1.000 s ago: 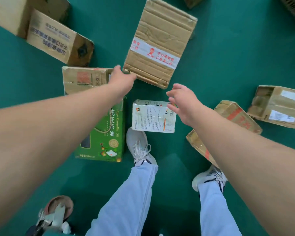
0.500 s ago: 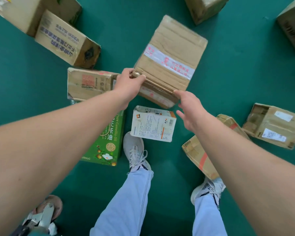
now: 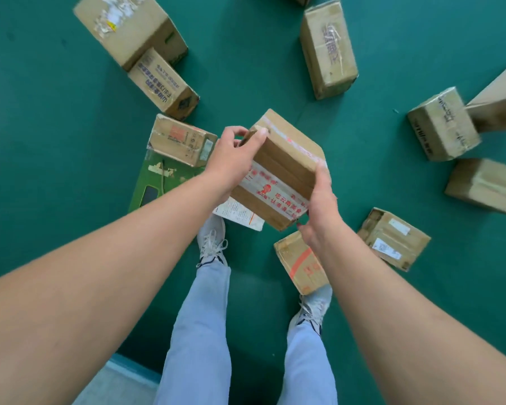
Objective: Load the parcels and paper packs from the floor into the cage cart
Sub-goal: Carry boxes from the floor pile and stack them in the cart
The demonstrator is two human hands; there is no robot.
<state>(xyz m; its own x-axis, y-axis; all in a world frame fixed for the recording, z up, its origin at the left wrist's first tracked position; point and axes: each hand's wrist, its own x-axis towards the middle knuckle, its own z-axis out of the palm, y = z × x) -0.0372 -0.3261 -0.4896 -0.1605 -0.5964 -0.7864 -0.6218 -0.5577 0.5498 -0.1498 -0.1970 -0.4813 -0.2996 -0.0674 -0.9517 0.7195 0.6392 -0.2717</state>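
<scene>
cardboard parcel point(image 3: 281, 168), glossy tape, matt floor point(image 3: 56, 141)

A dark green floor point(image 3: 70, 200) fills nearly the whole view, smooth and matte under even, soft light. Below and to the left of the fingers, at the bottom edge, a paler blue-grey strip point(image 3: 120, 384) borders the green.

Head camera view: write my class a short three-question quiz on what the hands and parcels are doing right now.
1. True or false: both hands grip the same parcel.
2. Which hand holds the taped parcel at its far corner? A) left B) right
3. What lies on the green floor partly hidden under the lifted parcel?

Key:
1. True: the left hand and the right hand hold it.
2. A.
3. A white printed pack.
</scene>
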